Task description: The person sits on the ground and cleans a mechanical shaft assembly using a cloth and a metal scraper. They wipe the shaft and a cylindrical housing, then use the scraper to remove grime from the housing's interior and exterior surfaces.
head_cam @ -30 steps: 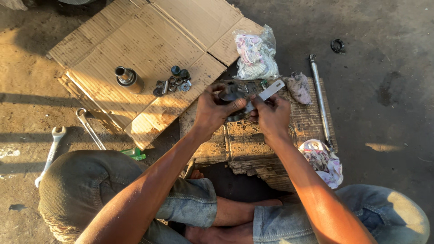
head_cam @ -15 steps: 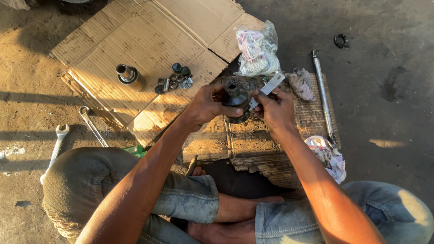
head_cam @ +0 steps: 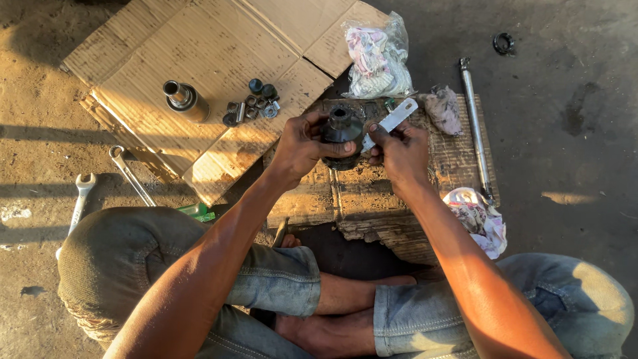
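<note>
Head view: person sits cross-legged on the ground, both hands up over a worn wooden block (head_cam: pixel 372 193). Left hand (head_cam: pixel 302 146) is wrapped around a dark round metal part (head_cam: pixel 341 133), fingers curled on its side, thumb across the front. Part is held just above the block, its open bore facing up. Right hand (head_cam: pixel 402 149) pinches a flat silvery strip (head_cam: pixel 391 121) between thumb and fingertips; the strip's lower end touches the part's right side, its upper end sticks up and to the right.

Cardboard (head_cam: pixel 199 66) lies flat to the left, touching the block. On it: a steel sleeve (head_cam: pixel 184 100) lying tilted, and a cluster of small dark nuts and fittings (head_cam: pixel 252 106) near the left hand. Two spanners (head_cam: pixel 129 174) on the dirt left of the knee. Plastic bag of rags (head_cam: pixel 379 60) behind the part, a loose rag (head_cam: pixel 442 106) beside it. Long steel rod (head_cam: pixel 475 126) along the block's right edge, another rag (head_cam: pixel 478 216) near its lower end. Small black ring (head_cam: pixel 504 43) lies well apart, top right.
</note>
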